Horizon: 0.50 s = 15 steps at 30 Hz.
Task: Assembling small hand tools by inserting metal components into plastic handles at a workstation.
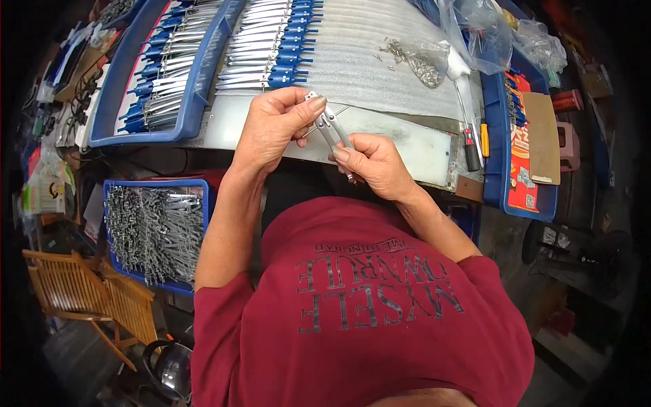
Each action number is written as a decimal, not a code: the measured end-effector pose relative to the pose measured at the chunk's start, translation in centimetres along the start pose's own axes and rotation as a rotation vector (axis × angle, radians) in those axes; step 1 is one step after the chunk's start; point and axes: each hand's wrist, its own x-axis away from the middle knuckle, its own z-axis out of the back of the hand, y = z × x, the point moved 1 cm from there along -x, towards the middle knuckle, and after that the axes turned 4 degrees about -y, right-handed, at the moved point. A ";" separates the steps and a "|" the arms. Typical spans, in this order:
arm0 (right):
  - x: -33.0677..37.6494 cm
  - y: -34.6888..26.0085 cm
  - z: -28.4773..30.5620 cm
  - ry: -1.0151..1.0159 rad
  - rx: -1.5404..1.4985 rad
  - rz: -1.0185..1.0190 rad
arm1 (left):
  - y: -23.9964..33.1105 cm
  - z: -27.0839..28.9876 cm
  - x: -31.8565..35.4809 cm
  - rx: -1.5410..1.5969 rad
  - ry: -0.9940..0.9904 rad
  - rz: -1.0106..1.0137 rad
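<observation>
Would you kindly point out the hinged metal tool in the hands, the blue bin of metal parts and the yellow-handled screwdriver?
hinged metal tool (330,126), head view, on its pivot.
blue bin of metal parts (157,183), head view, on its upper rim.
yellow-handled screwdriver (484,139), head view, on its handle.

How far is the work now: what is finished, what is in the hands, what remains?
Looks done: rows of blue-handled tools on the foam sheet and more in the blue tray. In hand: the left hand and right hand both grip one metal piece. Probably left: the blue bin is full of bare metal parts.
</observation>
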 end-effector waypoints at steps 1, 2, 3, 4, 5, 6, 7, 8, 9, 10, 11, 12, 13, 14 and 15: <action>0.1 0.0 -0.1 -0.003 -0.001 0.001 | -0.2 0.1 0.0 0.028 -0.017 -0.004; 0.1 0.1 -0.2 -0.006 -0.003 0.002 | -0.3 0.2 0.1 0.056 -0.035 -0.009; 0.1 0.2 -0.1 -0.006 -0.002 0.000 | -0.4 0.0 0.0 0.058 -0.035 -0.008; 0.1 0.4 0.0 -0.004 -0.023 0.005 | -0.5 -0.1 0.0 0.051 -0.019 -0.012; 0.1 0.5 0.1 -0.002 -0.044 0.010 | -0.6 -0.3 -0.1 0.044 -0.003 -0.017; 0.1 0.5 0.1 -0.001 -0.046 0.009 | -0.7 -0.4 -0.1 0.043 -0.003 -0.014; 0.2 0.5 0.1 0.005 -0.050 0.009 | -0.9 -0.4 -0.1 0.065 -0.003 -0.025; 0.2 0.6 0.1 0.012 -0.053 0.010 | -1.0 -0.4 0.0 0.086 -0.002 -0.035; 0.3 0.6 0.1 0.014 -0.054 0.011 | -1.0 -0.6 0.0 0.086 -0.004 -0.035; 0.4 0.8 0.1 0.026 -0.061 -0.008 | -0.9 -0.9 0.1 0.088 -0.001 -0.065; 0.5 0.9 0.1 0.038 -0.067 -0.028 | -0.9 -1.0 0.2 0.091 0.001 -0.095; 0.6 0.9 0.0 0.039 -0.068 -0.028 | -0.9 -1.0 0.2 0.090 0.000 -0.095; 0.7 0.9 0.0 0.039 -0.067 -0.021 | -1.0 -0.9 0.3 0.087 -0.007 -0.100; 0.7 1.0 0.0 0.039 -0.065 -0.015 | -1.0 -0.9 0.3 0.084 -0.015 -0.106; 0.8 1.1 0.0 0.039 -0.065 -0.014 | -1.0 -1.0 0.5 0.084 -0.016 -0.106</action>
